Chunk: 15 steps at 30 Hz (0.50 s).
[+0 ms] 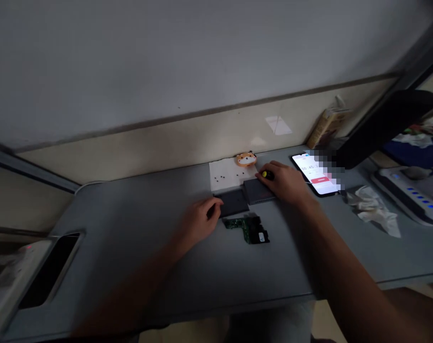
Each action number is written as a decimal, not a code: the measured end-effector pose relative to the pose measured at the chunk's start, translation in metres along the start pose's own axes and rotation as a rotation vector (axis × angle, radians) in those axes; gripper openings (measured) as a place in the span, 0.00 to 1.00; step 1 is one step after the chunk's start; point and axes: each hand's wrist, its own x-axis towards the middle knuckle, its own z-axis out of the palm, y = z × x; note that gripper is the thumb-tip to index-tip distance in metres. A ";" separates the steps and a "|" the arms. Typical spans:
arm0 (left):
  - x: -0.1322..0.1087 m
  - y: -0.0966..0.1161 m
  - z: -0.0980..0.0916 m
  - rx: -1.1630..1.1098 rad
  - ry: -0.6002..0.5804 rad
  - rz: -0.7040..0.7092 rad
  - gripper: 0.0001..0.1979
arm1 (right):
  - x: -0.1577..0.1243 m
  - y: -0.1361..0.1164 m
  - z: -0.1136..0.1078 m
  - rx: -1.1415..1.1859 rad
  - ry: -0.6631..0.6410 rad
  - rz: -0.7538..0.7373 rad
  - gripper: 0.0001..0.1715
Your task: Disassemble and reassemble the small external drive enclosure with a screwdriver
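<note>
My left hand (202, 218) is closed, with thumb and forefinger at the left edge of a dark flat cover (234, 202) on the desk. My right hand (286, 181) is curled round a screwdriver (268, 175); only its yellow-and-black handle end shows. That hand also rests on the upper right part of a dark grey box (258, 191), which sits against the cover's right side. Nearer to me lies a green and black circuit board (247, 229) with a white label. Several small dark screws (219, 178) are spread on a white paper (227, 170) behind the cover.
An orange-and-white animal-faced case (246, 159) stands by the wall. Right of my right hand, a lit phone (318, 176) shows a timer, with crumpled tissue (375, 209) and a power strip (412, 195) beyond. Another phone (52, 271) leans at the left.
</note>
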 end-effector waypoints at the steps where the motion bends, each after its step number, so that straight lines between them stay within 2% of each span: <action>1: 0.000 0.000 0.000 0.001 0.003 0.006 0.12 | 0.000 0.000 0.000 0.003 -0.001 -0.004 0.14; 5: 0.001 0.003 -0.001 0.011 0.029 0.004 0.13 | 0.000 0.000 0.002 0.002 0.021 0.002 0.14; 15: 0.005 0.007 -0.005 0.035 0.204 -0.218 0.14 | 0.000 0.004 0.008 -0.018 0.070 -0.017 0.21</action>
